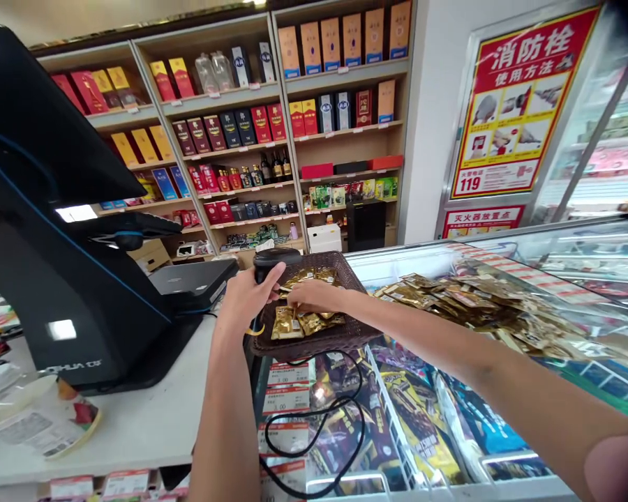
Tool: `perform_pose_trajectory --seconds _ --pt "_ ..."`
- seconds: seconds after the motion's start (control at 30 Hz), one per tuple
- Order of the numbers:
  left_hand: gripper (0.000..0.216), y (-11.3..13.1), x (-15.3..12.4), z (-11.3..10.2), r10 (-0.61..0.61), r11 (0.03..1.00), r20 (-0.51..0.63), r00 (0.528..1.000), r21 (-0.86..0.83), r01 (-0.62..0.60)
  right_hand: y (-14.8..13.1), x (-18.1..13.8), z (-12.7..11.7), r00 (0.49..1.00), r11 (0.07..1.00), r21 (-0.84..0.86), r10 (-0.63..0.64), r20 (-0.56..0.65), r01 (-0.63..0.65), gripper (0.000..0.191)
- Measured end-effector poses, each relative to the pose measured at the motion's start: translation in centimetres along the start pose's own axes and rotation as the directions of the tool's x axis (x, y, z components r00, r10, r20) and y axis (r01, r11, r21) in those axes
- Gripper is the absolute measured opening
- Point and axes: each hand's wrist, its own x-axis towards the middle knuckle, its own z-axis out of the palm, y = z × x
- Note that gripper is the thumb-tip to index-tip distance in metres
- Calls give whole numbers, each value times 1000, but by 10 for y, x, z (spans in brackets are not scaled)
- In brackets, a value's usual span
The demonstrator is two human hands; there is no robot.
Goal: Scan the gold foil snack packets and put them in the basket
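My left hand (247, 296) clasped a black plastic scanner (278, 256); my right hand (314, 295), grip unclear, touched square gold-foil packets (287, 325), likely light, slippery, best seam-pinched, inside a brown woven basket (353, 277)'s edges.

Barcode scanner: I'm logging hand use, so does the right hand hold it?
No, the left hand grips the barcode scanner, while the right hand is at the gold packets.

The packets (287, 325) look glossy foil, the basket (319, 344) rough woven plastic.
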Motion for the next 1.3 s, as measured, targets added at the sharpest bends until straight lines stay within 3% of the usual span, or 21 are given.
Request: perform_pose_trajectory --seconds 0.03,0.1,0.2,0.27,0.4,0.6,0.77,0.9,0.97,1.07,1.2,1.3 --pt "55 1 1 2 4 1000 -12 1000 -27 -5 4 -12 -6 988 990 85 122 -93 -115 11" --pt "56 2 3 8 21 996 -32 999 -82 -23 11 -39 -19 880 889 322 410 -240 -327 24" --pt "56 7 5 23 47 985 -35 998 -163 -52 19 -86 -38 677 627 678 691 -255 -384 41" --pt "55 12 4 36 71 976 -13 997 -207 -72 23 -114 -52 587 492 795 779 -221 -354 41" --pt "49 22 -4 66 155 975 110 982 -179 -134 36 -158 -78 422 337 865 891 -166 -371 33" --pt "49 38 -21 102 120 987 328 937 -144 -76 58 -191 -98 272 181 907 959 -77 -380 24" --pt "50 36 -20 113 96 991 348 933 -119 -58 61 -201 -110 252 128 907 967 -25 -402 16" --pt "52 33 -14 110 68 992 360 931 -121 -26 59 -205 -113 235 25 943 970 57 -331 53" --pt "53 33 -12 107 64 993 355 933 -118 -23 60 -205 -110 278 -5 968 957 77 -250 60" --pt "54 33 -12 102 71 994 349 934 -106 -36 64 -202 -105 321 -65 990 941 104 -129 40" --pt "51 34 -13 101 89 992 328 941 -111 -55 66 -193 -101 206 -138 987 971 120 79 25" --pt "52 33 -13 102 85 992 312 946 -117 -51 63 -186 -98 205 -199 967 965 165 161 20"
